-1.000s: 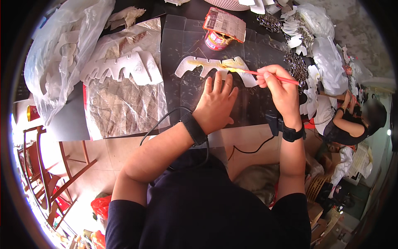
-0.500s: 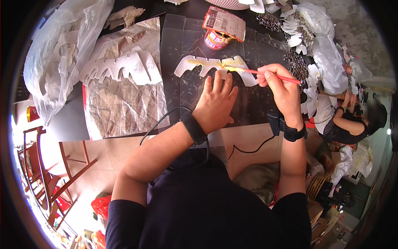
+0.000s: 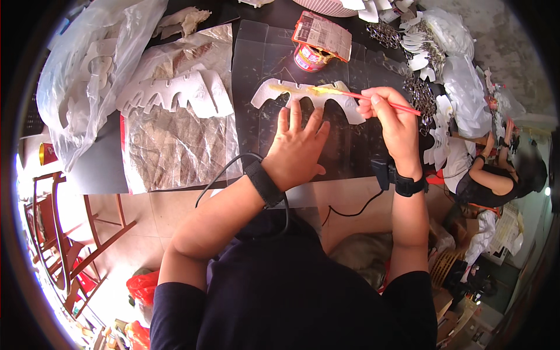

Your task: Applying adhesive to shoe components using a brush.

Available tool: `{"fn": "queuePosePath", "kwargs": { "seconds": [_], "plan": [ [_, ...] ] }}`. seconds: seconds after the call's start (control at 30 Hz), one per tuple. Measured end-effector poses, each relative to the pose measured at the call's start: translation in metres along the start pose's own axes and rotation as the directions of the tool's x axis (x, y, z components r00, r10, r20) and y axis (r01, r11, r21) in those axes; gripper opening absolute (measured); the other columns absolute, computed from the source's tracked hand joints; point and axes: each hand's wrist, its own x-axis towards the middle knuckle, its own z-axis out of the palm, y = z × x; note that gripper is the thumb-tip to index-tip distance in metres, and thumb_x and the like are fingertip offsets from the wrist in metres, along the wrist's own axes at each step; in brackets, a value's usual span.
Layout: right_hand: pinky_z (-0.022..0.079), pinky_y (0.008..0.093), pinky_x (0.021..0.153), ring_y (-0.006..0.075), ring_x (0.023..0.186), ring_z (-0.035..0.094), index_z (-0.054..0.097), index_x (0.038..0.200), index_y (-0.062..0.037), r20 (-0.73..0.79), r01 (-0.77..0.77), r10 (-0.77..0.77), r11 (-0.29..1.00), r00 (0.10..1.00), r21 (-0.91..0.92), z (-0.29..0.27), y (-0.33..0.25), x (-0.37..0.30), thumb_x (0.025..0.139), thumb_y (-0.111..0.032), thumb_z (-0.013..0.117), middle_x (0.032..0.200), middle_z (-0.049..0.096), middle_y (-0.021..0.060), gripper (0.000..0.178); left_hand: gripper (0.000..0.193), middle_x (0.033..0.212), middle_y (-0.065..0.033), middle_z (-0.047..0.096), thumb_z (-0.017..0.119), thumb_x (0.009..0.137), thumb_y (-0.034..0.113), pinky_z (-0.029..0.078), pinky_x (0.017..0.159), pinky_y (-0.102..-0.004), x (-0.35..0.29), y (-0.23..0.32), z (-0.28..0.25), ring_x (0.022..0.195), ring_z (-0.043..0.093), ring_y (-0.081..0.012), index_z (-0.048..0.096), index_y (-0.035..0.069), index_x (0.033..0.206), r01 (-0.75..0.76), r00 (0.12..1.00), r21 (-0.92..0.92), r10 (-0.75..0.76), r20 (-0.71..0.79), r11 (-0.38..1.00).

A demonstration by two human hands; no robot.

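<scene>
A pale cut-out piece with a notched lower edge lies flat on the dark table, a yellowish smear along its upper part. My left hand rests beside its lower edge, fingers spread, fingertips touching the piece. In my right hand is a thin red-handled brush, pinched between thumb and fingers. Its yellow-coated tip meets the middle of the piece. Just beyond stands a small red tub, partly covered by a printed card lid.
Similar pale cut-outs overlap on a crinkled plastic-covered sheet at left, beside a clear plastic bag. Metal chains and white bags crowd the right. A co-worker sits far right; a wooden chair stands lower left.
My left hand has slid leftward along the piece. The brush tip has shifted slightly left on it, with my right hand still gripping the handle. The whole view has drifted a little.
</scene>
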Motion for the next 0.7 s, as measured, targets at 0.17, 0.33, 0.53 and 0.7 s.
{"fn": "queuePosePath", "kwargs": {
  "seconds": [0.17, 0.33, 0.53, 0.7],
  "plan": [
    [0.050, 0.0240, 0.070, 0.0105, 0.074, 0.061, 0.059, 0.097, 0.0036, 0.044, 0.009, -0.007, 0.999, 0.999, -0.043, 0.0045, -0.0021, -0.0030, 0.094, -0.009, 0.048, 0.081, 0.064, 0.0076, 0.017, 0.083, 0.137, -0.0163, 0.032, 0.077, 0.061, 0.042, 0.026, 0.102, -0.0560, 0.0014, -0.0013, -0.0005, 0.127, 0.023, -0.0500, 0.046, 0.006, 0.129, -0.014, 1.000, 0.023, 0.014, 0.015, 1.000],
    [0.051, 0.0244, 0.070, 0.0112, 0.076, 0.062, 0.059, 0.099, 0.0032, 0.040, 0.036, -0.033, 0.997, 0.999, -0.062, 0.0051, 0.0003, -0.0036, 0.094, -0.009, 0.048, 0.083, 0.065, 0.0086, 0.017, 0.083, 0.137, -0.0162, 0.032, 0.077, 0.060, 0.043, 0.027, 0.101, -0.0555, -0.0004, -0.0022, -0.0001, 0.126, 0.024, -0.0495, 0.047, 0.006, 0.128, -0.022, 1.000, 0.030, 0.022, 0.004, 0.999],
    [0.051, 0.0244, 0.070, 0.0116, 0.076, 0.062, 0.060, 0.098, 0.0030, 0.026, 0.037, -0.036, 0.998, 0.999, -0.048, 0.0060, 0.0002, -0.0025, 0.094, -0.009, 0.048, 0.083, 0.065, 0.0088, 0.017, 0.083, 0.138, -0.0161, 0.032, 0.077, 0.060, 0.043, 0.027, 0.101, -0.0554, -0.0008, -0.0022, 0.0007, 0.126, 0.025, -0.0492, 0.047, 0.006, 0.128, -0.022, 1.000, 0.040, 0.022, 0.002, 0.999],
    [0.051, 0.0242, 0.070, 0.0112, 0.077, 0.062, 0.059, 0.097, 0.0040, 0.065, 0.033, -0.032, 0.999, 0.997, -0.013, 0.0022, -0.0013, -0.0057, 0.094, -0.008, 0.048, 0.084, 0.065, 0.0085, 0.017, 0.083, 0.137, -0.0161, 0.032, 0.077, 0.061, 0.043, 0.027, 0.101, -0.0551, 0.0000, -0.0031, 0.0003, 0.126, 0.025, -0.0491, 0.047, 0.006, 0.128, -0.021, 1.000, 0.044, 0.021, 0.003, 0.999]
  ]
}}
